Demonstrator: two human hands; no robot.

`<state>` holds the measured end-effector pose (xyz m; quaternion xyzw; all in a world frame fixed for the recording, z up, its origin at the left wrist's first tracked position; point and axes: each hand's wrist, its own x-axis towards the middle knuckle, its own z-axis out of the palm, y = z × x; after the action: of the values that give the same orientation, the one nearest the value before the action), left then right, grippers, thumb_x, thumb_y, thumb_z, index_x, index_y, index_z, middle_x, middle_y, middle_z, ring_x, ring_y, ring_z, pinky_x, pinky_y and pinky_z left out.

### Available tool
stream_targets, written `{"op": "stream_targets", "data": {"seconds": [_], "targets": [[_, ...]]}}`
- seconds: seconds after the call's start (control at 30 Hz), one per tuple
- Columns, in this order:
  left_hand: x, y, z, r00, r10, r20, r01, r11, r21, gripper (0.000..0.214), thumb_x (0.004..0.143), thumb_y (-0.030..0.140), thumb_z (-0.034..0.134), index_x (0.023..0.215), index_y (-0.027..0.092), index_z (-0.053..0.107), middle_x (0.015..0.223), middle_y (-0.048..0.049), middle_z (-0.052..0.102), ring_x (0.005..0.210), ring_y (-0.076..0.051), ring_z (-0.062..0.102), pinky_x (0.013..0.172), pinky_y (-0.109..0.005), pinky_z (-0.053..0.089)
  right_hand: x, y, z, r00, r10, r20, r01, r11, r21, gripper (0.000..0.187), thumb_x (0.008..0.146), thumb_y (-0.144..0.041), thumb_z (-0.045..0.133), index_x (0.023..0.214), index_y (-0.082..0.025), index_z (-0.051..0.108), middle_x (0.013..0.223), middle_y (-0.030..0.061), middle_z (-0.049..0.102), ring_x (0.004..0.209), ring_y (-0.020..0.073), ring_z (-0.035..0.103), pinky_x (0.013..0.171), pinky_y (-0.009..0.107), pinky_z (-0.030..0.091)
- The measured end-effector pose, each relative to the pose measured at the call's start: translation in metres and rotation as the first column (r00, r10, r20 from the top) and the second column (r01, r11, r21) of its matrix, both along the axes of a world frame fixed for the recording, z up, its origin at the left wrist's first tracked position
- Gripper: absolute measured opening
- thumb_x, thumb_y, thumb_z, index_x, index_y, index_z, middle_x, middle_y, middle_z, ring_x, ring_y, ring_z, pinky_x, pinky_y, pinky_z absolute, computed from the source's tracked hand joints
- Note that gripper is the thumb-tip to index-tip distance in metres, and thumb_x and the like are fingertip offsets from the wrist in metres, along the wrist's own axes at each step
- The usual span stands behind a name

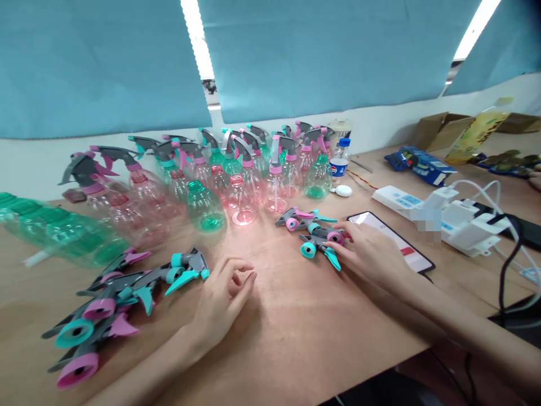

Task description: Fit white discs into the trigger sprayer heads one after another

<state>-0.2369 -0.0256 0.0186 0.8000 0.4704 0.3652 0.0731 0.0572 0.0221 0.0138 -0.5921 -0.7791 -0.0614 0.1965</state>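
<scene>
My right hand (372, 254) pinches the pink collar of a grey trigger spray head (337, 237) in a small pile on the table. Just beside it, in the same pile, lies a turquoise-collared spray head (310, 248). My left hand (228, 293) rests on the table, palm turned inward, fingers loosely curled and the thumb apart, with nothing in it. To its left is a larger heap of grey spray heads (101, 308) with pink and turquoise collars. Beyond my hands stand clear pink bottles (244, 206) and green bottles (205, 211) without tops, the nearest ones in front of several bottles fitted with spray heads (291, 163).
Green bottles (63, 228) lie along the left side. A lit phone (393, 242) lies beside my right hand, near a white power strip (406, 203) with chargers and cables. Farther back are a Pepsi bottle (339, 163), a blue packet (426, 164) and a yellow drink bottle (479, 132).
</scene>
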Motion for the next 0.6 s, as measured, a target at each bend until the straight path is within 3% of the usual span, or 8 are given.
{"op": "stream_targets", "data": {"seconds": [0.17, 0.33, 0.47, 0.6], "targets": [[0.0, -0.002, 0.0, 1.0, -0.003, -0.007, 0.002, 1.0, -0.021, 0.004, 0.088, 0.018, 0.049, 0.088, 0.019, 0.053, 0.085, -0.002, 0.056, 0.061, -0.01, 0.054, 0.057, -0.024, 0.049, -0.007, 0.005, 0.005, 0.998, 0.051, 0.039, -0.054, 0.997, 0.056, 0.03, 0.088, -0.045, 0.05, 0.096, -0.017, 0.059, 0.078, 0.0066, 0.065, 0.07, 0.0235, 0.061, 0.05, 0.029, 0.034], [0.001, -0.006, -0.003, 0.999, -0.033, -0.006, 0.033, 0.999, -0.028, 0.006, 0.088, 0.017, 0.049, 0.089, 0.019, 0.054, 0.087, -0.0032, 0.058, 0.066, -0.011, 0.055, 0.059, -0.023, 0.051, -0.025, -0.011, 0.034, 0.983, 0.17, -0.068, -0.143, 0.945, 0.295, 0.021, 0.091, -0.036, 0.049, 0.093, -0.019, 0.061, 0.083, 0.007, 0.066, 0.074, 0.021, 0.061, 0.055, 0.029, 0.039], [0.002, -0.01, -0.005, 0.998, -0.063, -0.008, 0.062, 0.998, -0.022, 0.007, 0.089, 0.015, 0.048, 0.089, 0.018, 0.054, 0.087, -0.0038, 0.058, 0.072, -0.013, 0.056, 0.06, -0.022, 0.05, -0.054, -0.023, 0.06, 0.876, 0.426, -0.227, -0.321, 0.864, 0.387, 0.01, 0.09, -0.027, 0.051, 0.09, -0.02, 0.058, 0.081, 0.0036, 0.064, 0.066, 0.0143, 0.059, 0.057, 0.027, 0.044], [-0.004, -0.015, -0.004, 0.987, -0.094, -0.128, 0.101, 0.994, 0.047, 0.01, 0.089, 0.013, 0.047, 0.089, 0.017, 0.055, 0.088, -0.0047, 0.06, 0.08, -0.016, 0.056, 0.07, -0.028, 0.049, -0.09, -0.019, 0.056, 0.74, 0.605, -0.294, -0.521, 0.792, 0.319, 0.007, 0.089, -0.018, 0.05, 0.087, -0.019, 0.056, 0.08, 0.0022, 0.063, 0.069, 0.0126, 0.059, 0.06, 0.025, 0.046]]}}
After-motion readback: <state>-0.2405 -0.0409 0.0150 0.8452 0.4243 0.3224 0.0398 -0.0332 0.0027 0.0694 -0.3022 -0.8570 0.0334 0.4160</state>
